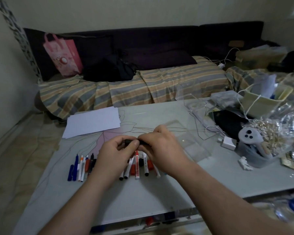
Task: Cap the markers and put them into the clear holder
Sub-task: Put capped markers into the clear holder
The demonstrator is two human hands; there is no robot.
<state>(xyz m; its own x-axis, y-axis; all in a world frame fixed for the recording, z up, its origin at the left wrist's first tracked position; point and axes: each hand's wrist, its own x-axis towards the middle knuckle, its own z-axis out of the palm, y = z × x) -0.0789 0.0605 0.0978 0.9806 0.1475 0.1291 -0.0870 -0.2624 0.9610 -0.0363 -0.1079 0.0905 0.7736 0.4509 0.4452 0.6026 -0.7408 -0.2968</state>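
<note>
Right now a black marker (pixel 143 142) is pinched in the right hand (pixel 161 146), while a black cap (pixel 127 142) is pinched by the left hand (pixel 115 150); cap and tip are being brought together above the table (pixel 159 197). Whether the cap is seated can't be told. Below the hands, approx. a dozen markers (pixel 137 165) w/ loose caps are laid in a row, uncapped as far as can be seen. No marker is seen in the clear holder (pixel 196 109), standing far right, well apart. Judged early: nearly all capping and loading is left.
</note>
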